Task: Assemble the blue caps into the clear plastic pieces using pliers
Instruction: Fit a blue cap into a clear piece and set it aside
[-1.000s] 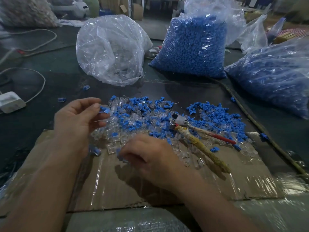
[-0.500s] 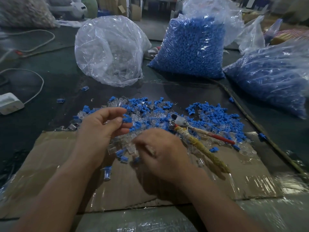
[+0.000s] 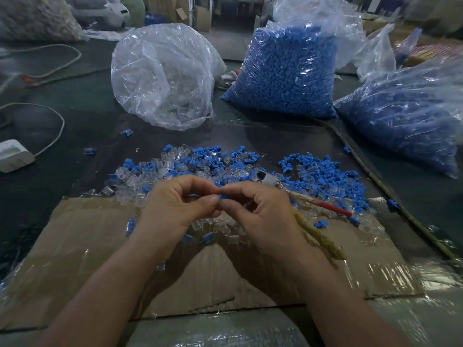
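A loose heap of blue caps (image 3: 323,171) mixed with clear plastic pieces (image 3: 172,161) lies at the far edge of a cardboard sheet (image 3: 82,249). My left hand (image 3: 175,209) and my right hand (image 3: 263,214) meet fingertip to fingertip above the heap. Between them they pinch a small blue cap (image 3: 223,196); whether a clear piece is held with it is hidden by the fingers. The pliers (image 3: 315,214), with one red and one yellow-wrapped handle, lie on the heap just right of my right hand, untouched.
Behind the heap stand a clear bag of clear pieces (image 3: 165,76) and two bags full of blue caps (image 3: 285,71) (image 3: 406,116). A white adapter (image 3: 13,155) with its cable lies at the left. A few stray caps (image 3: 126,132) dot the dark table.
Both hands rose from the pile and came together at the centre. They were picking apart from each other in the heap; now their fingertips join on one blue cap.
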